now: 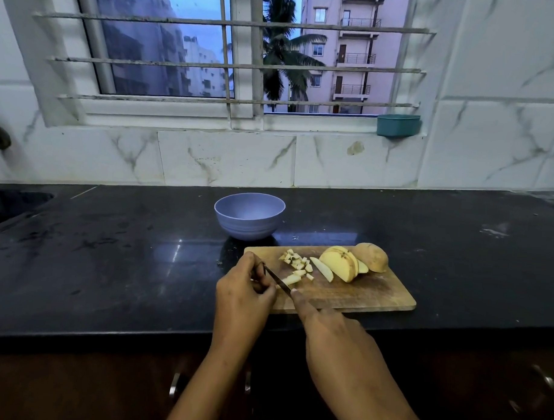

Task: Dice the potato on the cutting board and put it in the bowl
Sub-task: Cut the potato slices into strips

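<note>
A polished black stone counter is backed by marble-look tiles and a barred window. One round lilac bowl is set just beyond the far left corner of one rectangular wooden cutting board. The potato is laid at the board's far right: one skin-on half, a fan of pale slices, one loose wedge. Small dice are heaped toward the far left. One knife is gripped by the right hand. The left hand is curled beside the blade; what it holds cannot be told.
</note>
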Available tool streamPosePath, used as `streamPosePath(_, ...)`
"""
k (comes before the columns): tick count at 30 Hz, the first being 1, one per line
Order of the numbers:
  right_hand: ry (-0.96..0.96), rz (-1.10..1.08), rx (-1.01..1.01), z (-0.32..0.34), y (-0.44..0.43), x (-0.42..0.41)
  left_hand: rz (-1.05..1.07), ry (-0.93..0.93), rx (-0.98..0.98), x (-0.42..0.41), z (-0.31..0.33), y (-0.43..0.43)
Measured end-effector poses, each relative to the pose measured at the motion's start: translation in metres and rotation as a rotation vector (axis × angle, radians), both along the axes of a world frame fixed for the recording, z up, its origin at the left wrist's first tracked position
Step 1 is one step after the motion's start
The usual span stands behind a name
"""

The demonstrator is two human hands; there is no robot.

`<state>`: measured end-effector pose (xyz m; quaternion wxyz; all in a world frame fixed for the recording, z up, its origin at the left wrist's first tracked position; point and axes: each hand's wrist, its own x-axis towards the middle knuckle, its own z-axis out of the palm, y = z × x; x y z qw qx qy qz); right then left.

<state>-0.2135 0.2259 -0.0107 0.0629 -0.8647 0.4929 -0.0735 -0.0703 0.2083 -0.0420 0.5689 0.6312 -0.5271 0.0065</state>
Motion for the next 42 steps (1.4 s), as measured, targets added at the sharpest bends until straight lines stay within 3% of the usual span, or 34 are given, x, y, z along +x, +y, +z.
streamPosePath(5,0.051,0.015,0.035,0.002,-0.003,0.005,0.009,0.003,0.024,0.000,0.000,-0.001)
streamPosePath(17,-0.391,0.016,-0.086,-0.014,-0.026,-0.028,-0.075,0.046,0.167,0.004,0.012,-0.019)
streamPosePath(27,-0.301,0.328,-0.003,-0.008,-0.052,-0.067,0.083,0.077,0.106,0.029,0.011,-0.024)
streamPosePath(36,-0.087,0.222,-0.176,-0.003,-0.090,-0.046,0.018,0.071,0.101,0.012,0.021,-0.030)
streamPosePath(42,-0.247,0.198,-0.148,-0.009,-0.110,-0.048,-0.054,0.025,0.166,0.007,0.017,-0.035)
